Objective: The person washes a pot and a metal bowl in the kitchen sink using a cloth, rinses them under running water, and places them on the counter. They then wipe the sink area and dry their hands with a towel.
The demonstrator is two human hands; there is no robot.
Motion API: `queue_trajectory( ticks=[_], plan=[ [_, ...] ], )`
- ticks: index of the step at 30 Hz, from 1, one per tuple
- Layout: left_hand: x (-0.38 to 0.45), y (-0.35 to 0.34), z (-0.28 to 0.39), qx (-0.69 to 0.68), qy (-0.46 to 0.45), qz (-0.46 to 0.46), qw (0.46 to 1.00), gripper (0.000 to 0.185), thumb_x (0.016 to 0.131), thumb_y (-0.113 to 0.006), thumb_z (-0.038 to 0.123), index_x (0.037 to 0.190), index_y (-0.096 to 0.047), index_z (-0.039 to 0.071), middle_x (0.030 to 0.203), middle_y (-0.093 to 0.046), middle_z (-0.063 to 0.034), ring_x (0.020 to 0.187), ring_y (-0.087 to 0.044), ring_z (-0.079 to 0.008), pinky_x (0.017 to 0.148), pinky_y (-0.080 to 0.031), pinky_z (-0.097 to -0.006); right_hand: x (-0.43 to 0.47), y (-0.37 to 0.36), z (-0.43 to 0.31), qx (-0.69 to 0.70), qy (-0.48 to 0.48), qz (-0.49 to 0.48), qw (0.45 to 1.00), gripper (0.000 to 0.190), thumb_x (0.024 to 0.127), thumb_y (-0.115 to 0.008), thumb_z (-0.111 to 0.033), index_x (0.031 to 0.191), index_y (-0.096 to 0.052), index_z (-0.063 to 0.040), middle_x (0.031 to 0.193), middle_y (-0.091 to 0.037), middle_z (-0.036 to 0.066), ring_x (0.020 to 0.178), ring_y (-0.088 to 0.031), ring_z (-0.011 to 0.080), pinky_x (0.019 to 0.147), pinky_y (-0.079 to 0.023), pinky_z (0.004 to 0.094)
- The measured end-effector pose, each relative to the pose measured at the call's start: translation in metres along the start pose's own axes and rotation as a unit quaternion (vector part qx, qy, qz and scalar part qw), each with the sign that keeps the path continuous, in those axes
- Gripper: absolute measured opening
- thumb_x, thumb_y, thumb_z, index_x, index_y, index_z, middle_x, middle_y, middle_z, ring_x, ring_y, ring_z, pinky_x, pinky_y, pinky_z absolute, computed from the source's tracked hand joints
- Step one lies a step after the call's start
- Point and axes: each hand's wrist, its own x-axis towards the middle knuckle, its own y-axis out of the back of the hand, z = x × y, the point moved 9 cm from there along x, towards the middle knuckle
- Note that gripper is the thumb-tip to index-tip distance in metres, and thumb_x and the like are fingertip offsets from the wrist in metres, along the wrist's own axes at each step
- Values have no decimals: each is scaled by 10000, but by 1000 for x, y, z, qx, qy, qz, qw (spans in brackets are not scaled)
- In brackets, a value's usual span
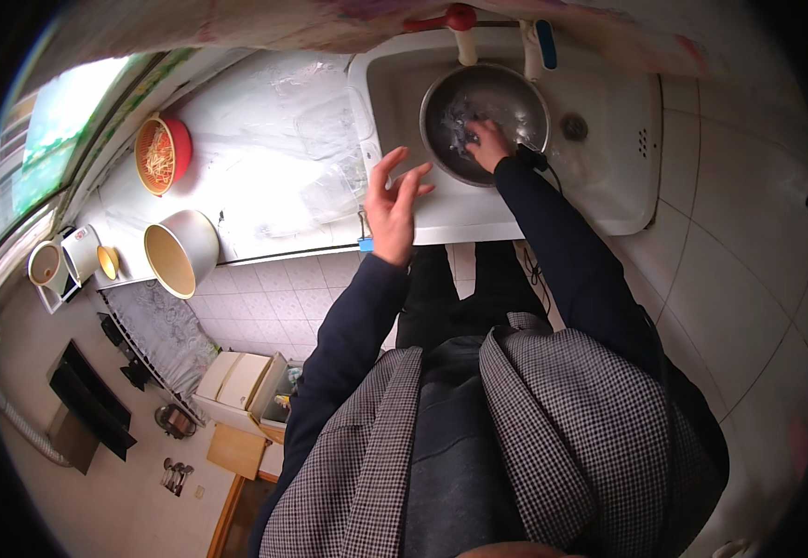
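Note:
A round metal basin (522,129) stands in the white sink (613,174), under the tap with the red handle (461,35). My right hand (491,145) reaches into it, fingers bent, beside stirred, splashing water on the basin's left side. Whether anything is between those fingers cannot be made out. Raised over the sink's left front corner, my left hand (395,202) has its fingers spread and holds nothing. A second tap with a blue handle (546,43) is to the right of the red one. The drain (574,127) shows right of the basin.
Clear plastic sheeting (292,146) covers the counter left of the sink. Farther left are a red basket (180,150) of shredded food, a large pot (201,240) near the counter's edge and a small yellow bowl (108,262). A blue clip (366,244) sits at the front edge.

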Motion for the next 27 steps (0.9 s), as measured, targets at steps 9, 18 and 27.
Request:
queue_trajectory(
  ticks=[9,18,27],
  plan=[
    [32,-39,-120,-50,132,19,990,364,947,-513,121,1270,-459,-37,1189,-523,-134,987,-598,-201,772,-531,-300,-3,29,60,-72,-227,-23,971,302,765,-661,-290,952,-661,-53,960,-616,202,960,-572,381,824,-465,440],
    [52,-41,-181,-57,249,28,966,419,977,-464,292,1339,-446,80,1172,-534,-71,1009,-526,-183,819,-482,-348,-22,-33,53,242,-366,-191,878,367,755,-706,-213,1055,-610,-25,885,-631,164,848,-630,253,735,-510,391],
    [82,-68,-203,-254,309,-94,912,589,946,-399,544,1183,-490,12,945,-622,-95,832,-623,-245,746,-519,-370,-41,111,-110,313,-27,-24,949,252,797,-638,-290,889,-586,-60,777,-623,137,725,-622,310,646,-486,375]
  ],
)
